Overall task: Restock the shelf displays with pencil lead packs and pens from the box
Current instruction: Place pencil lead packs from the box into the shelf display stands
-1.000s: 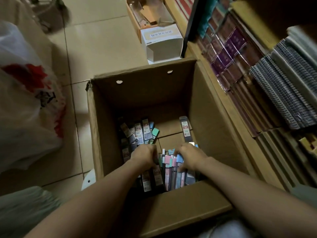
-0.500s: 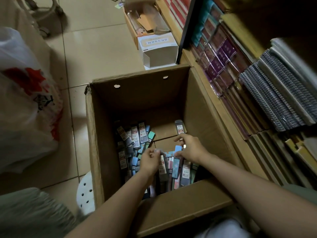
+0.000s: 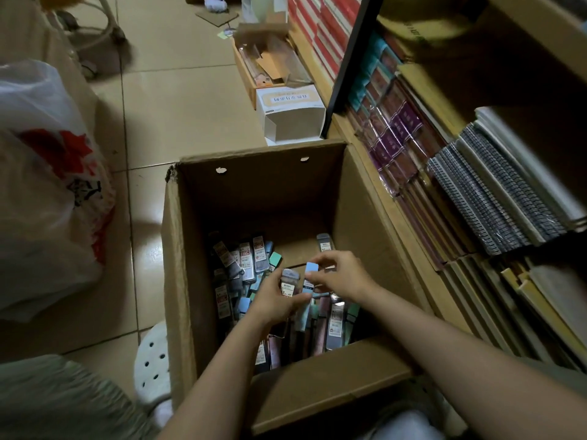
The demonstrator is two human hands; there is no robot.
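An open cardboard box (image 3: pixel 178 249) stands on the floor with several pencil lead packs (image 3: pixel 244 258) piled in its bottom. Inside it, my left hand (image 3: pixel 273 300) grips a grey-topped lead pack (image 3: pixel 289 282) upright. Just to the right, my right hand (image 3: pixel 340 276) pinches a blue-topped lead pack (image 3: pixel 310 274) beside the first one. The two packs nearly touch. More packs lie under my hands, partly hidden. No pens can be told apart.
A wooden shelf (image 3: pixel 397 217) with notebooks and spiral pads (image 3: pixel 495 192) stands right of the box. A white carton (image 3: pixel 290 114) and a tray of scraps (image 3: pixel 263 61) lie beyond. A plastic bag (image 3: pixel 47 192) sits left; a white perforated stool (image 3: pixel 152 363) is by the box's near corner.
Both hands have risen from the pile, each lifting a lead pack, and the packs now meet above the heap. The view has tilted up and widened toward the shelf.
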